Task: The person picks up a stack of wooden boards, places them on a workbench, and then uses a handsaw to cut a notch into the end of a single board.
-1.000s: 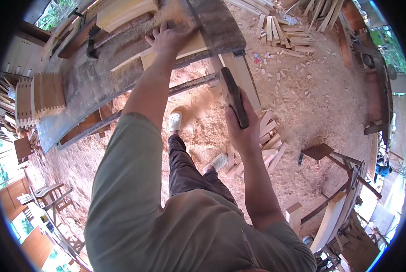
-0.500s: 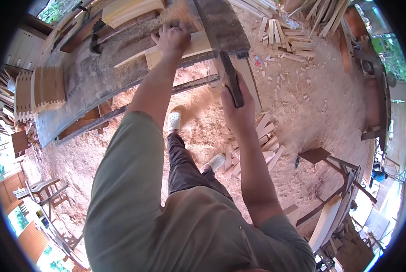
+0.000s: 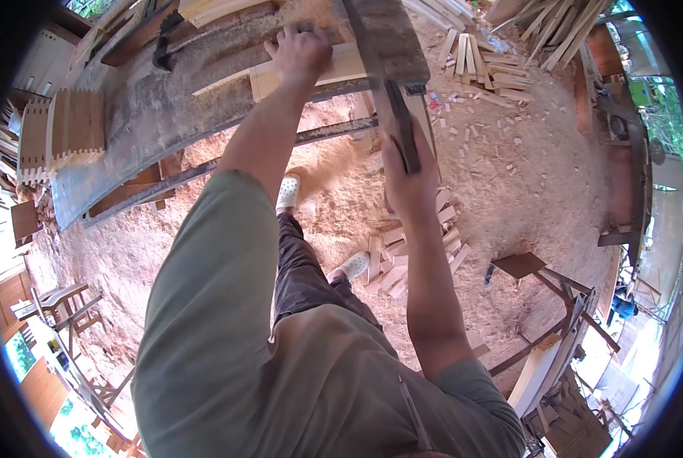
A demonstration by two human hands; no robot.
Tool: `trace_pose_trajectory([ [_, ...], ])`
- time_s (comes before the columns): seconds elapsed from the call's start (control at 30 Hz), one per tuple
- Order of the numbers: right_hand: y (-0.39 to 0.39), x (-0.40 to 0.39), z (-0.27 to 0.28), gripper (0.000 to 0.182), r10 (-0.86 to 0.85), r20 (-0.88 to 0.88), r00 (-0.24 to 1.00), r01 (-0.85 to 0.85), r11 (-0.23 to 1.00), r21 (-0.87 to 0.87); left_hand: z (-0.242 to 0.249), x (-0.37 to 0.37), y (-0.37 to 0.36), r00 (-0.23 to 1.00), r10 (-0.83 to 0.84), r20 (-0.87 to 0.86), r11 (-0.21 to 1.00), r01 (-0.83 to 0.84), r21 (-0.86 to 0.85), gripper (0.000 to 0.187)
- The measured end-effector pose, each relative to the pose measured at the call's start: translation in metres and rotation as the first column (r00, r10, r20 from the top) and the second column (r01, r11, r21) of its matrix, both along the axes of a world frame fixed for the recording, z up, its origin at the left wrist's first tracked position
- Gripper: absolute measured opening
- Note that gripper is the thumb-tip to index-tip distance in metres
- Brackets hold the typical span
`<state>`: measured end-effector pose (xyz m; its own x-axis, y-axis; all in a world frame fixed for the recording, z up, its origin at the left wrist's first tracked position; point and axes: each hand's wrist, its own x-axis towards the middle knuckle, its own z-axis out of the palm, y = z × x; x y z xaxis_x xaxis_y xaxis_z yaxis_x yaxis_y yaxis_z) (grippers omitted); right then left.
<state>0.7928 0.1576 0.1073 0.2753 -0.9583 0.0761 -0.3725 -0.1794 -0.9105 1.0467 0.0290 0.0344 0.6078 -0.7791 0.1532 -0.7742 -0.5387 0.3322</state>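
My right hand (image 3: 410,169) is closed around the dark handle of a handsaw (image 3: 399,120). Its blade runs up and away from me, across the bench edge beside the right end of a pale wooden board (image 3: 344,62). Motion smears the saw a little, so how far its teeth sit in the wood is hard to see. Fingers apart, my left hand (image 3: 301,55) presses down on top of this board, left of the blade. The board lies along the near edge of the dusty workbench (image 3: 204,114).
Toothed-edge wooden panels (image 3: 78,126) stand at the bench's left end. A dark clamp-like tool (image 3: 162,49) lies farther back. Offcuts (image 3: 391,263) are heaped by my feet, with stacked strips (image 3: 482,65) beyond the bench. A low metal-legged stand (image 3: 544,275) is at right.
The view has shifted slightly. My right hand and the saw sit a little farther right, still at the board's right end. My left hand stays on the board.
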Motion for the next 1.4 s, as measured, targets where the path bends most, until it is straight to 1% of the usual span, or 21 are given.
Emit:
trace_pose_trajectory([
  [0.03,-0.004,0.003,0.003,0.048,0.002,0.002,1.000,-0.002,1.000,-0.017,0.002,0.002,-0.004,1.000,0.002,0.002,1.000,-0.002,-0.017,0.057],
  [0.1,-0.003,0.002,0.009,0.046,-0.001,0.054,0.999,-0.006,0.991,0.137,-0.001,0.001,-0.002,1.000,0.012,-0.029,1.000,-0.012,-0.015,0.056],
  [0.17,0.048,-0.030,0.001,0.048,-0.071,0.029,0.997,0.065,0.982,0.176,0.000,0.001,-0.004,1.000,0.008,-0.025,1.000,-0.009,-0.014,0.056],
  [0.27,0.138,-0.090,0.026,0.052,-0.102,0.008,0.995,0.093,0.935,0.341,0.005,-0.003,0.000,1.000,-0.001,-0.009,1.000,0.001,0.008,0.055],
  [0.33,0.147,-0.098,0.042,0.053,-0.074,0.003,0.997,0.069,0.946,0.315,0.005,-0.002,0.001,1.000,-0.002,0.010,1.000,0.002,0.020,0.055],
  [0.43,0.094,-0.070,0.013,0.054,-0.030,-0.023,0.999,0.032,0.995,0.095,0.003,-0.002,0.001,1.000,-0.017,-0.012,1.000,0.017,-0.012,0.058],
  [0.47,0.059,-0.044,0.001,0.054,-0.071,-0.022,0.997,0.074,0.977,0.198,0.004,-0.001,0.000,1.000,-0.022,-0.010,1.000,0.022,-0.012,0.057],
  [0.5,0.018,-0.017,-0.007,0.053,0.008,-0.033,0.999,-0.006,0.997,0.076,0.004,-0.001,0.001,1.000,-0.026,-0.007,1.000,0.026,-0.011,0.057],
  [0.57,-0.021,0.010,0.008,0.050,0.047,0.017,0.999,-0.049,0.989,0.139,0.005,0.001,-0.003,1.000,-0.023,-0.003,0.999,0.022,-0.028,0.056],
  [0.67,0.015,-0.015,-0.010,0.051,-0.018,0.005,1.000,0.017,0.998,0.057,0.000,0.001,-0.004,1.000,-0.027,-0.013,0.998,0.026,-0.055,0.055],
  [0.73,0.081,-0.058,0.005,0.054,-0.068,-0.011,0.998,0.068,0.958,0.279,-0.002,0.001,0.001,0.999,-0.022,-0.032,0.998,0.020,-0.058,0.055],
  [0.87,0.165,-0.123,0.018,0.056,-0.070,-0.023,0.997,0.074,0.952,0.296,-0.001,-0.005,0.001,1.000,-0.011,0.011,1.000,0.011,-0.006,0.055],
  [0.93,0.138,-0.106,0.016,0.055,-0.018,-0.028,0.999,0.023,0.985,0.174,0.000,-0.002,0.001,1.000,-0.011,0.028,1.000,0.011,0.000,0.055],
  [0.97,0.106,-0.086,-0.005,0.054,-0.050,0.078,0.996,0.039,0.990,0.139,0.002,-0.002,0.001,1.000,-0.015,0.022,1.000,0.015,-0.001,0.055],
  [1.03,0.024,-0.023,-0.017,0.052,-0.028,0.031,0.999,0.024,0.993,0.112,-0.001,-0.004,0.003,1.000,-0.019,0.016,1.000,0.019,-0.002,0.055],
  [1.1,-0.012,0.004,-0.010,0.050,-0.004,0.043,0.999,0.004,1.000,0.007,-0.003,0.000,-0.003,1.000,-0.003,0.010,0.998,0.003,-0.055,0.055],
  [1.17,-0.002,-0.003,0.002,0.051,-0.029,0.115,0.993,0.002,0.974,0.225,-0.003,-0.001,0.007,1.000,-0.018,-0.005,0.999,0.018,-0.040,0.056],
  [1.23,0.086,-0.059,-0.011,0.053,-0.082,0.037,0.996,0.077,0.990,0.115,0.001,-0.004,0.000,0.999,-0.035,-0.014,0.998,0.034,-0.050,0.056],
  [1.33,0.183,-0.128,0.009,0.054,-0.089,-0.022,0.996,0.091,0.925,0.368,-0.003,-0.005,0.007,1.000,-0.015,0.022,1.000,0.015,0.003,0.052],
  [1.37,0.181,-0.129,0.011,0.054,-0.082,-0.019,0.996,0.084,0.924,0.372,-0.002,-0.007,0.008,1.000,-0.016,0.024,1.000,0.016,0.007,0.054],
  [1.4,0.179,-0.128,0.012,0.053,-0.060,-0.039,0.997,0.068,0.955,0.288,0.000,-0.007,0.006,0.999,-0.021,0.030,1.000,0.021,0.007,0.056],
])
